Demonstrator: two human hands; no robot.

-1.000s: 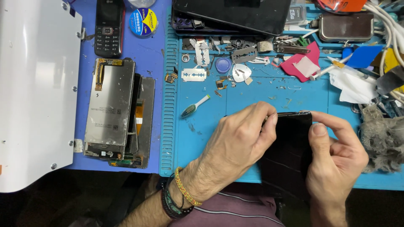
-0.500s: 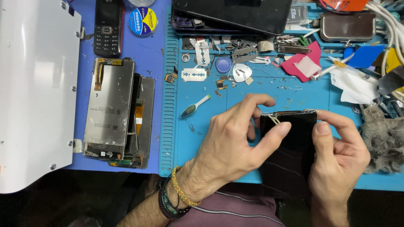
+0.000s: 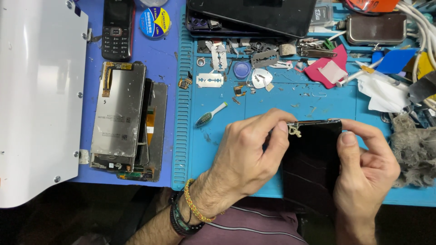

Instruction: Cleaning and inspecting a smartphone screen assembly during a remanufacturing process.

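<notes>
The right hand [image 3: 363, 168] grasps the black phone screen [image 3: 313, 159] by its right edge; the left hand [image 3: 247, 152] pinches a pale glue strand [image 3: 295, 131] at its far-left corner.

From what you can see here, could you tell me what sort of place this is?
Probably a phone repair bench: a blue work mat strewn with razor blades, stacked bare screen panels, and a dark phone screen held in both hands.
</notes>
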